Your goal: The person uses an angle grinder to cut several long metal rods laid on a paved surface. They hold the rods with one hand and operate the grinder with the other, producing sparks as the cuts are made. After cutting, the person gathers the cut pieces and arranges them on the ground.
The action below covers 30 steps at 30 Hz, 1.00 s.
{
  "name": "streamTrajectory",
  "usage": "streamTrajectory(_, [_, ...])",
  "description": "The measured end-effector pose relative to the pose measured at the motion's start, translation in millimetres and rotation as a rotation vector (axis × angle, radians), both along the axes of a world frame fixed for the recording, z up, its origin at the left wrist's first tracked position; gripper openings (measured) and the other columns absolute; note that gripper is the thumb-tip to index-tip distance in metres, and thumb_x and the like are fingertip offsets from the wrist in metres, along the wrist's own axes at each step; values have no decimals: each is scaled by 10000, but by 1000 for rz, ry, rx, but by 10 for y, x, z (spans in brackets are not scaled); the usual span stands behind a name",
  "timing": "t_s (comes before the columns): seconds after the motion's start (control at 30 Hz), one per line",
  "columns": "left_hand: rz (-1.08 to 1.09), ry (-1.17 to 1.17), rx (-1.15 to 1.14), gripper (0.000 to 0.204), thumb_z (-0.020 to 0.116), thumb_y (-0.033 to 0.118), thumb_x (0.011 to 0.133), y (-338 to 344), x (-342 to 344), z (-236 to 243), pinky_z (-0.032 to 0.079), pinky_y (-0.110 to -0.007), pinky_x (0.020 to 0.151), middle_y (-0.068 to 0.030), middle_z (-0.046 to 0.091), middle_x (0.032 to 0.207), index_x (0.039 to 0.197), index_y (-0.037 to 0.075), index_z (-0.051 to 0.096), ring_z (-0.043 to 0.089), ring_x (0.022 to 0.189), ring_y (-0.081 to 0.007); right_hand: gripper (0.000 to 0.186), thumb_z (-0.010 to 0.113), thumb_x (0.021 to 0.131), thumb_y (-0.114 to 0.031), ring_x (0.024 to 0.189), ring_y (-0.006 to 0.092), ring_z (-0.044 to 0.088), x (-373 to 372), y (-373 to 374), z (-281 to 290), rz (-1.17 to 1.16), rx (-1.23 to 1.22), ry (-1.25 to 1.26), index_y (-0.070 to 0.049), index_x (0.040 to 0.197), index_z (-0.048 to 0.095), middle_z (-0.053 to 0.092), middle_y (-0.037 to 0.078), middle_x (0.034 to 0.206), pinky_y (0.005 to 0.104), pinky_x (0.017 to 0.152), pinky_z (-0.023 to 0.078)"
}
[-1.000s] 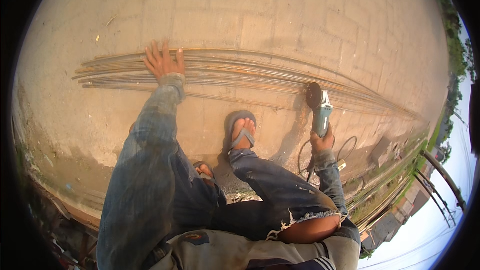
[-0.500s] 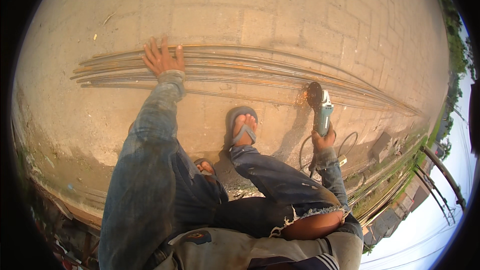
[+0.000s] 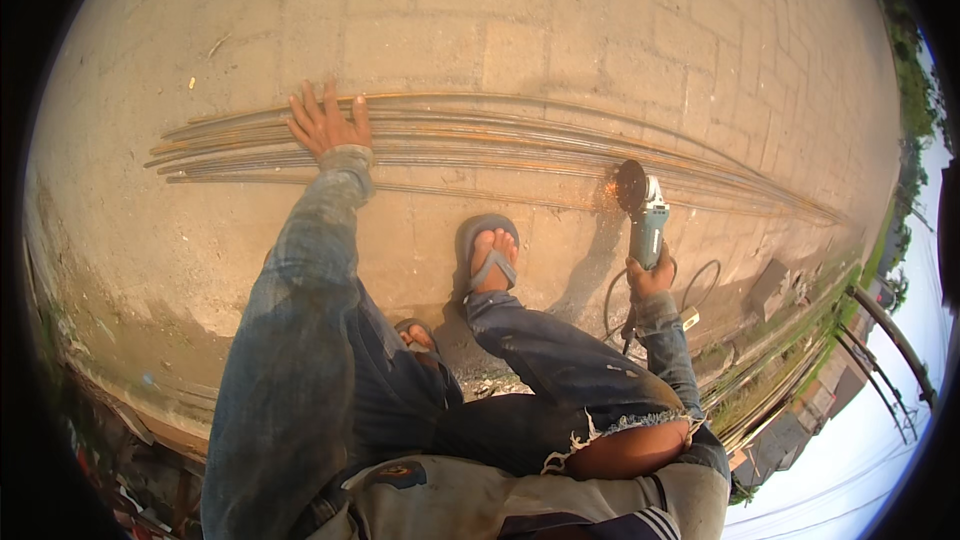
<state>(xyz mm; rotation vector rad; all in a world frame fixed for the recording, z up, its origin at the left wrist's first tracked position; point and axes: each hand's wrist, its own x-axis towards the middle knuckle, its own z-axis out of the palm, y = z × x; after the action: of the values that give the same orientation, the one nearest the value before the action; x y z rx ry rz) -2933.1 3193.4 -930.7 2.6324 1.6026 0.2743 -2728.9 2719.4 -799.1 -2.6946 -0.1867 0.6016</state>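
Several long, thin steel rods (image 3: pixel 480 147), partly rusted, lie in a loose bundle across the ground, drawing together toward the far right. My left hand (image 3: pixel 328 123) lies on the rods near their left ends, fingers spread. Its fingertips reach past the far edge of the bundle. My right hand (image 3: pixel 652 276) is wrapped round the body of a teal angle grinder (image 3: pixel 648 227). The dark cutting disc (image 3: pixel 630 186) is at the near side of the bundle, with orange sparks spraying at its left edge. Exactly which rod it touches I cannot make out.
Paving blocks (image 3: pixel 520 50) cover the ground. My sandalled foot (image 3: pixel 491 258) stands just short of the rods, left of the grinder. A dark power cord (image 3: pixel 612 302) loops around my right wrist. A broken slab (image 3: pixel 769 287) lies at right, beside long poles (image 3: pixel 765 410).
Both hands keep nearly the same places. The grinder still throws sparks at the rods. The whole view has shifted very slightly.
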Motion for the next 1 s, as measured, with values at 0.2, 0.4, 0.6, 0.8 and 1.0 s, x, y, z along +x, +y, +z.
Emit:
streamTrajectory(0.2, [4, 4, 9, 560, 431, 482, 863, -8, 5, -15, 48, -552, 1071, -180, 259, 1425, 1313, 149, 427, 106, 1342, -384, 673, 694, 601, -156, 853, 265, 621, -44, -55, -11, 3, -4, -12, 9, 1214, 470, 620, 171, 946, 347, 757, 483])
streamTrajectory(0.4, [0, 4, 1, 566, 423, 488, 863, -5, 1, -6, 42, -552, 1071, -184, 257, 1424, 1316, 148, 424, 104, 1341, -388, 694, 687, 632, -153, 922, 285, 609, -49, -29, 46, 23, -28, 25, -18, 1258, 421, 607, 192, 1002, 362, 788, 476])
streamTrajectory(0.6, [3, 10, 3, 573, 414, 496, 864, -2, 0, -19, 46, -553, 1071, -182, 255, 1425, 1318, 146, 423, 111, 1339, -390, 705, 683, 650, -159, 967, 295, 600, -45, -25, 53, -3, -49, 83, -32, 1282, 398, 597, 205, 1044, 366, 806, 473])
streamTrajectory(0.8, [-2, 3, 9, 575, 417, 498, 861, 1, -11, -42, 49, -554, 1071, -183, 261, 1423, 1314, 144, 427, 106, 1341, -389, 713, 688, 644, -172, 979, 294, 600, -39, -89, 0, 1, -84, 69, -33, 1283, 403, 596, 205, 1065, 368, 814, 473])
streamTrajectory(1.0, [3, -7, -1, 581, 425, 502, 856, -2, -1, -41, 47, -556, 1071, -182, 259, 1424, 1313, 142, 430, 105, 1342, -386, 712, 692, 632, -165, 976, 298, 601, -34, -71, 0, -73, -56, 109, -29, 1273, 413, 599, 205, 1056, 368, 812, 473])
